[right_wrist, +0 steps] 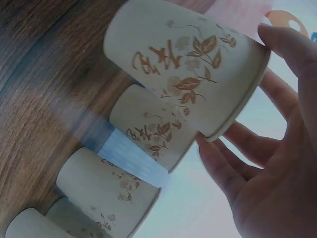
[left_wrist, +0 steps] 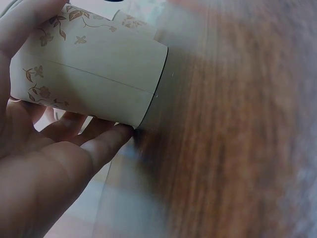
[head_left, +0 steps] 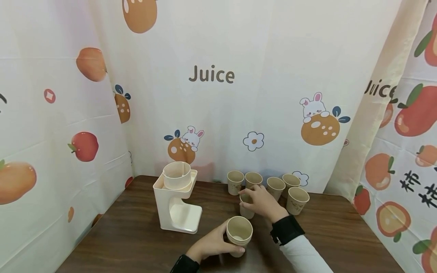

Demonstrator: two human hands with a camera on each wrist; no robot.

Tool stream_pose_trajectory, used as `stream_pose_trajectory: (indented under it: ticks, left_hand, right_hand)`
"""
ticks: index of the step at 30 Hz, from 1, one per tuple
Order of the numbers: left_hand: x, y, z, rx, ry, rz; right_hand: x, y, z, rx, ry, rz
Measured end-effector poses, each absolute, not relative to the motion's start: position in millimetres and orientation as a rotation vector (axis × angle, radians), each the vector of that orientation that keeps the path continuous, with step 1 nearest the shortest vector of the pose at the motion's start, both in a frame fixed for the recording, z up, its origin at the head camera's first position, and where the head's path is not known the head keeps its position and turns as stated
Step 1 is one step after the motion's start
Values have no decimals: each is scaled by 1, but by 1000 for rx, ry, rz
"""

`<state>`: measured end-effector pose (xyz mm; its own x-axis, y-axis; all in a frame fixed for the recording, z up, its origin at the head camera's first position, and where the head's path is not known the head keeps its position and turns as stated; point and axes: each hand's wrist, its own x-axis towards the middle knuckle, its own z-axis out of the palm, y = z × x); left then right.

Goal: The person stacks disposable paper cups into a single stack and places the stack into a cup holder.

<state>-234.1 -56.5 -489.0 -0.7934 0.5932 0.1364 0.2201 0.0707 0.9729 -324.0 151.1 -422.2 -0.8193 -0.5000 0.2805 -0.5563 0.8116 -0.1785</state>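
In the head view my left hand (head_left: 214, 242) grips a nested stack of beige paper cups (head_left: 237, 248), several rims showing one inside another. The left wrist view shows the outer cup (left_wrist: 99, 74) with its brown flower print and my fingers (left_wrist: 106, 146) curled beneath it. Just beyond the stack, my right hand (head_left: 264, 201) pinches a single paper cup (head_left: 246, 213) by its rim. Thumb and fingertips lie along that rim in the right wrist view, where the printed cup (right_wrist: 193, 74) stands in front of other cups (right_wrist: 148, 126).
Several more paper cups (head_left: 297, 201) stand upright at the back right of the brown wooden table (head_left: 136, 223). To the left is a cream plastic stand (head_left: 163, 206) with a round holder on top and a flat base. Fruit-printed curtains (head_left: 218, 110) surround the table.
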Motion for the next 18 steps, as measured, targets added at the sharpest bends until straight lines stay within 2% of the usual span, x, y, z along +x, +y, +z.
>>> stream_pose_trajectory:
  ticks: [18]
  left_hand:
    - [-234, -57, -492, 832, 2055, 1778]
  right_hand:
    - [-297, 162, -435, 788, -2725, 498]
